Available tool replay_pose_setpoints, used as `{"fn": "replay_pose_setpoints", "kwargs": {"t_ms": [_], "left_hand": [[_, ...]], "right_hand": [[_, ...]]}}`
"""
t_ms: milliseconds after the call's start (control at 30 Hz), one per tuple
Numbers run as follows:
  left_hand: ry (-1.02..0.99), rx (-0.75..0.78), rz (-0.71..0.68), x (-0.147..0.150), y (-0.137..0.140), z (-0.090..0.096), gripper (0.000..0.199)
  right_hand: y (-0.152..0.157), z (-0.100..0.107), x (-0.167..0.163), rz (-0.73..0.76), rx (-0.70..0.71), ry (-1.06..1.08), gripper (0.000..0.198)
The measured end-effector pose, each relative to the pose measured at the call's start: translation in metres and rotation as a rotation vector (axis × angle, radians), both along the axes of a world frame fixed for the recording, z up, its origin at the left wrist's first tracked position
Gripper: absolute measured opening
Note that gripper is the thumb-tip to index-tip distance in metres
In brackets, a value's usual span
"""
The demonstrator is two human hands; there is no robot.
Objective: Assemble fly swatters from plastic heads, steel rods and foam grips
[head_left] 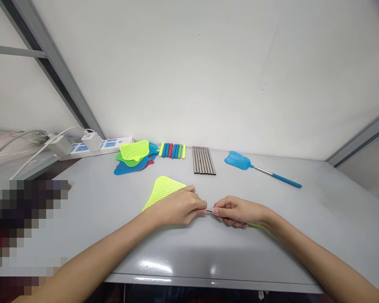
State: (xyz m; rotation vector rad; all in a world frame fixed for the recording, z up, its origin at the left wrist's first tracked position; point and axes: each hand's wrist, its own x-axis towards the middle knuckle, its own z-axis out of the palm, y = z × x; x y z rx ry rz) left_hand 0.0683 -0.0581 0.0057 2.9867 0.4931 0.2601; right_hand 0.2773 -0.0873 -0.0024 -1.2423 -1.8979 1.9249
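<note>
Between my hands is a yellow fly swatter, its perforated head (166, 190) lying to the left, partly behind my left hand (181, 206). That hand is closed around the swatter near the base of the head. A short piece of the metal rod (209, 210) shows in the gap between the hands. My right hand (238, 211) pinches the rod with thumb and fingers. A yellow handle end (255, 225) sticks out beneath the right wrist; most of the handle is hidden.
At the back stand several loose swatter heads (134, 150) in a pile, a row of coloured handles (173, 151) and several metal tubes (204, 160). A blue fly swatter (261, 169) lies to the right. On the left, a power strip (113, 145) has plugged-in chargers and cables.
</note>
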Motion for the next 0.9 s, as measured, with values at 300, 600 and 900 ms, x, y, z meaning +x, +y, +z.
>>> {"fn": "replay_pose_setpoints", "kwargs": {"t_ms": [300, 600, 900], "left_hand": [[-0.055, -0.101, 0.003, -0.009, 0.007, 0.001, 0.027], [-0.064, -0.095, 0.025, -0.014, 0.015, 0.004, 0.028], [-0.016, 0.027, 0.069, -0.007, 0.007, 0.004, 0.026]], "right_hand": [[0.000, 0.000, 0.001, -0.018, 0.027, -0.004, 0.038], [0.000, 0.004, -0.002, -0.047, 0.073, -0.004, 0.038], [0.000, -0.002, 0.000, -0.089, 0.054, 0.002, 0.036]]}}
